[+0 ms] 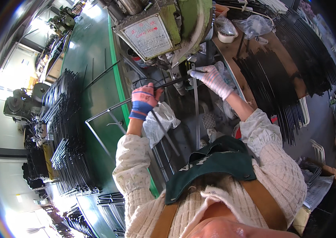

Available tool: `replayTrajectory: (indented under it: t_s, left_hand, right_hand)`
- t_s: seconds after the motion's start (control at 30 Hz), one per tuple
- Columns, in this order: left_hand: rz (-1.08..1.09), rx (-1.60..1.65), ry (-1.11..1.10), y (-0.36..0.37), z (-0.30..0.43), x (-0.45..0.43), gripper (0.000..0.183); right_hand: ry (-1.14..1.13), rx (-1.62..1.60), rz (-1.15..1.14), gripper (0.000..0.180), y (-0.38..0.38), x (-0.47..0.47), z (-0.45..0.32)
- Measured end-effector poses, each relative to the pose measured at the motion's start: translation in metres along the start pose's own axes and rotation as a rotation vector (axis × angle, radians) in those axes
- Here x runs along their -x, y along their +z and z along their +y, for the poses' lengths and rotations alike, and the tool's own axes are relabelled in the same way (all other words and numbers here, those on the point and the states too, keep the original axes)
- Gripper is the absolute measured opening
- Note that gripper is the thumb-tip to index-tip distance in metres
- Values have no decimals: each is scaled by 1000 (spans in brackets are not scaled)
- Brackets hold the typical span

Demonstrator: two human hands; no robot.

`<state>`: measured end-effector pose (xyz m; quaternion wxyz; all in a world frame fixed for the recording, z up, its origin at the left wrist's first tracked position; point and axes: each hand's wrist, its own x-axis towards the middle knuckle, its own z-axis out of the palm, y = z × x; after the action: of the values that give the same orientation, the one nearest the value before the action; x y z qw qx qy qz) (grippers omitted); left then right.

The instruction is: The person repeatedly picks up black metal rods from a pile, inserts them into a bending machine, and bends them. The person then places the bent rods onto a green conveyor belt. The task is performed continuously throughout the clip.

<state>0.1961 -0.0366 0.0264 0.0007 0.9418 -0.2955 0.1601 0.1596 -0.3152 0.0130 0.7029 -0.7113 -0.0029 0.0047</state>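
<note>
My left hand (145,101), in a pink and blue glove, is closed around a dark metal frame of thin bars (108,110). Part of that frame reaches left over the green tabletop, and other bars slant down below the hand. My right hand (208,78), in a pale striped glove, has its fingertips on the frame's right end, just below a green riveting or press machine (191,29) with a metal plate that bears writing. The machine's working point is partly hidden by its head and by my fingers.
A long green-topped table (96,77) carries piles of black metal rods (66,119). At the right, a brown board (242,80) holds more black rods (267,77) and a white tub (226,37). A clear plastic bag (159,123) hangs below my left hand.
</note>
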Motion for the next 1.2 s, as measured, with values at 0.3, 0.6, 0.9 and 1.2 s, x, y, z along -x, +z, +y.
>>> replayTrajectory:
  t_s: [0.3, 0.6, 0.9, 1.2]
  left_hand:
    - [-68, -27, -81, 16, -42, -12, 39]
    - [-103, 43, -44, 19, -55, -11, 38]
    - [-200, 106, -30, 23, -53, -15, 39]
    - [-454, 154, -49, 10, -58, -46, 41]
  right_hand:
    - [21, 7, 50, 26, 32, -44, 15]
    - [-20, -195, 28, 23, 40, -45, 9]
    - [-97, -140, 29, 18, 34, -45, 12]
    - [123, 152, -250, 17, 40, -46, 29]
